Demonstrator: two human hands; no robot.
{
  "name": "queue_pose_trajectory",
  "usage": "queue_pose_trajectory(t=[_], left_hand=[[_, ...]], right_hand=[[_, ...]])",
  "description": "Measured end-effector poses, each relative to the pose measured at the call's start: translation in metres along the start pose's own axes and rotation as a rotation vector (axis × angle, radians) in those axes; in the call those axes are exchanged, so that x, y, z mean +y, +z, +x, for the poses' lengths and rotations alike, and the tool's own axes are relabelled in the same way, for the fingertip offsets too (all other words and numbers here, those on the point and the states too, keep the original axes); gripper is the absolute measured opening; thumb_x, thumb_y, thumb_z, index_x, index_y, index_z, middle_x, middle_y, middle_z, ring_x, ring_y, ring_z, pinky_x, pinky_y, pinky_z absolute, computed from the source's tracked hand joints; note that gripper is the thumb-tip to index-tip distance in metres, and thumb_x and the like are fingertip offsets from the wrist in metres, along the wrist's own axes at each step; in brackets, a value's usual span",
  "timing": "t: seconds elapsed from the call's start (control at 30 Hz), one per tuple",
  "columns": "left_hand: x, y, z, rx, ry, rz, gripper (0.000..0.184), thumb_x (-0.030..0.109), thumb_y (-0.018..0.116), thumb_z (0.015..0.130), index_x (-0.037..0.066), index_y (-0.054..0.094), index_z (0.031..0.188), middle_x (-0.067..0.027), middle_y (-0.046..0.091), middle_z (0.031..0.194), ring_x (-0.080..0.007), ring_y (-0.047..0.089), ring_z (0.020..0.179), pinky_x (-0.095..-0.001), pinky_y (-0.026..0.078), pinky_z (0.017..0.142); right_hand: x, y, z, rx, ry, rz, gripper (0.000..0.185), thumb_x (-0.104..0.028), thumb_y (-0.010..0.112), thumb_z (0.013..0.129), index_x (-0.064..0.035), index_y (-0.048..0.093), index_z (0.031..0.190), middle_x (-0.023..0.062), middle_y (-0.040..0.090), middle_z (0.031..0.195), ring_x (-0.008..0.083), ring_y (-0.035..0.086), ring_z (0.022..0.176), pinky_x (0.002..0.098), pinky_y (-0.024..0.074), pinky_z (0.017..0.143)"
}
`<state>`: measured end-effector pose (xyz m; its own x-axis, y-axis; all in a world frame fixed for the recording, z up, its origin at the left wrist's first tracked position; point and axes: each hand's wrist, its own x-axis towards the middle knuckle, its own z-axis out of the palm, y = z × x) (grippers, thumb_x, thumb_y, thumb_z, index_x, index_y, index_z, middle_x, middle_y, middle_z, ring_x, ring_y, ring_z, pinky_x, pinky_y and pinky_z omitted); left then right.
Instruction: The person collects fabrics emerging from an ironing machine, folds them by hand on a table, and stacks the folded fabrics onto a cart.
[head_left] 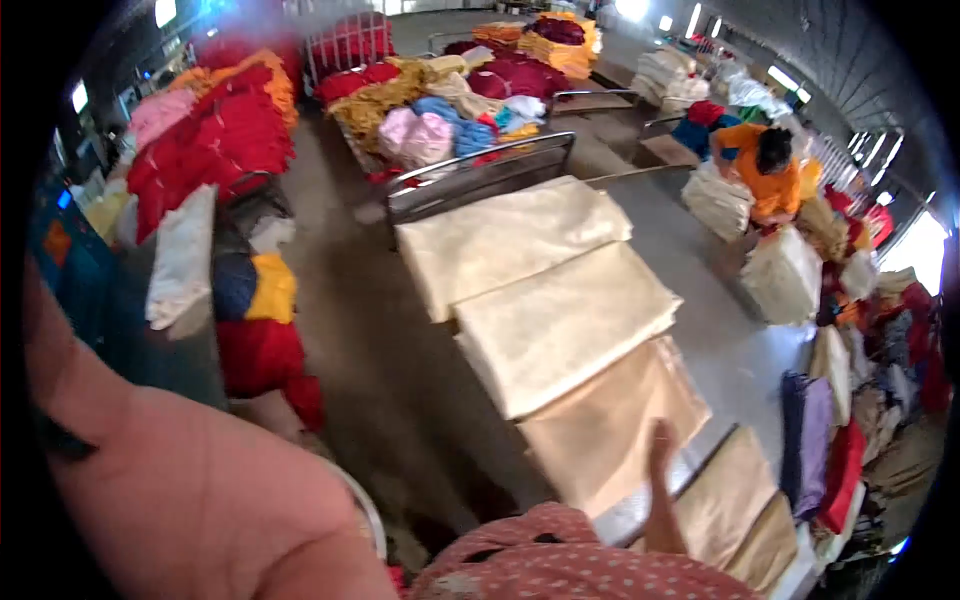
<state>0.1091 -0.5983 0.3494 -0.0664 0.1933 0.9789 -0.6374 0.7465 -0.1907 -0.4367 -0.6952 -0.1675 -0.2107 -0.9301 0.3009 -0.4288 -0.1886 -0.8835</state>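
Note:
My left hand (215, 490) and wrist loom very large at the lower left, close to the camera. Its fingers run out of view, so their state and anything in them are hidden. My right hand (662, 485) is small and seen edge-on at the lower middle, its fingers stretched out with nothing visible in them. It is beside a folded tan cloth (610, 430), and whether it touches the cloth is unclear. Beyond lie two cream folded cloths (570, 325). More tan cloth (730, 500) lies to the right of this hand.
A metal-railed trolley (480, 180) stands ahead, with heaped coloured fabric (440, 115) behind it. Red cloth piles (215, 145) are at left. At right, a person in orange (770, 170) bends beside white cloth stacks (785, 275). Dotted pink clothing (570, 555) shows below.

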Motion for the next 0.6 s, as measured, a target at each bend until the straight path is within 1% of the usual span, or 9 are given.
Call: queue_pose_trajectory(t=[0.1, 0.13, 0.23, 0.3, 0.37, 0.47, 0.53, 0.57, 0.6], left_hand=[[0.007, -0.013, 0.010, -0.006, 0.032, 0.033, 0.061, 0.038, 0.055, 0.082, -0.001, 0.037, 0.126, -0.0198, 0.044, 0.124, -0.0300, 0.046, 0.109, -0.0402, 0.037, 0.094], [0.010, -0.017, 0.009, 0.006, 0.027, 0.044, 0.060, 0.036, 0.054, 0.082, 0.000, 0.036, 0.127, -0.0196, 0.043, 0.124, -0.0299, 0.046, 0.110, -0.0404, 0.036, 0.094], [0.027, -0.034, -0.007, 0.013, -0.045, 0.062, 0.057, 0.033, 0.052, 0.085, 0.001, 0.035, 0.129, -0.0189, 0.042, 0.126, -0.0296, 0.045, 0.112, -0.0407, 0.035, 0.095], [0.044, -0.041, -0.041, -0.007, -0.212, 0.053, 0.055, 0.031, 0.051, 0.086, 0.002, 0.034, 0.130, -0.0185, 0.041, 0.128, -0.0294, 0.044, 0.113, -0.0410, 0.035, 0.096], [0.069, -0.032, -0.115, -0.041, -0.749, 0.076, 0.049, 0.021, 0.053, 0.085, 0.001, 0.039, 0.127, -0.0156, 0.046, 0.123, -0.0250, 0.047, 0.108, -0.0377, 0.037, 0.092], [0.112, 0.008, -0.274, -0.274, -1.371, 0.094, 0.032, 0.011, 0.056, 0.085, -0.002, 0.047, 0.113, -0.0088, 0.051, 0.110, -0.0195, 0.049, 0.102, -0.0314, 0.038, 0.090], [0.179, 0.026, -0.397, -0.389, -1.909, -0.126, 0.078, 0.035, 0.066, 0.079, -0.006, 0.028, 0.134, -0.0215, 0.040, 0.130, -0.0292, 0.045, 0.113, -0.0374, 0.039, 0.093], [0.209, 0.035, -0.448, -0.656, -2.058, -0.161, 0.098, 0.049, 0.065, 0.075, -0.008, 0.014, 0.137, -0.0269, 0.027, 0.138, -0.0345, 0.032, 0.127, -0.0394, 0.030, 0.103], [0.234, 0.042, -0.468, -0.790, -2.193, -0.255, 0.108, 0.058, 0.064, 0.071, -0.008, 0.010, 0.138, -0.0274, 0.018, 0.142, -0.0338, 0.021, 0.133, -0.0382, 0.022, 0.108]], right_hand=[[-0.012, -0.055, -0.003, 0.357, 0.250, -0.040, 0.042, -0.024, 0.053, 0.089, 0.0060, 0.044, 0.117, 0.0127, 0.052, 0.114, 0.0228, 0.053, 0.099, 0.0357, 0.0433, 0.089], [0.008, -0.082, -0.009, 0.364, 0.299, -0.484, 0.040, -0.029, 0.056, 0.087, 0.0047, 0.050, 0.107, 0.0095, 0.056, 0.092, 0.0196, 0.055, 0.078, 0.0341, 0.0482, 0.070], [-0.016, -0.130, -0.076, 0.298, 0.705, -0.155, 0.040, -0.032, 0.056, 0.087, 0.0022, 0.053, 0.107, 0.0075, 0.055, 0.082, 0.0188, 0.053, 0.069, 0.0326, 0.0456, 0.061], [-0.041, -0.070, -0.055, 0.250, 0.923, 0.185, 0.041, -0.034, 0.056, 0.086, 0.0006, 0.055, 0.108, 0.0062, 0.053, 0.074, 0.0182, 0.051, 0.063, 0.0317, 0.0438, 0.055], [-0.027, -0.031, -0.047, 0.196, 0.991, 0.266, 0.043, -0.041, 0.057, 0.084, -0.0067, 0.059, 0.110, 0.0011, 0.046, 0.060, 0.0152, 0.043, 0.051, 0.0276, 0.0340, 0.042], [-0.063, -0.010, -0.042, 0.054, 0.764, 0.527, 0.046, -0.032, 0.058, 0.082, -0.0077, 0.054, 0.120, 0.0052, 0.058, 0.088, 0.0176, 0.055, 0.067, 0.0330, 0.0469, 0.056], [-0.026, -0.016, -0.035, 0.024, 0.852, 0.518, 0.036, -0.035, 0.058, 0.081, -0.0135, 0.060, 0.110, 0.0007, 0.059, 0.080, 0.0136, 0.051, 0.057, 0.0270, 0.0387, 0.044], [-0.010, -0.025, -0.027, -0.018, 1.093, 0.346, 0.041, -0.039, 0.057, 0.081, -0.0117, 0.057, 0.112, 0.0034, 0.061, 0.101, 0.0149, 0.058, 0.071, 0.0285, 0.0484, 0.055], [-0.015, -0.021, -0.029, -0.009, 1.066, 0.459, 0.041, -0.037, 0.057, 0.081, -0.0092, 0.057, 0.110, 0.0043, 0.061, 0.099, 0.0164, 0.059, 0.075, 0.0300, 0.0499, 0.059]])
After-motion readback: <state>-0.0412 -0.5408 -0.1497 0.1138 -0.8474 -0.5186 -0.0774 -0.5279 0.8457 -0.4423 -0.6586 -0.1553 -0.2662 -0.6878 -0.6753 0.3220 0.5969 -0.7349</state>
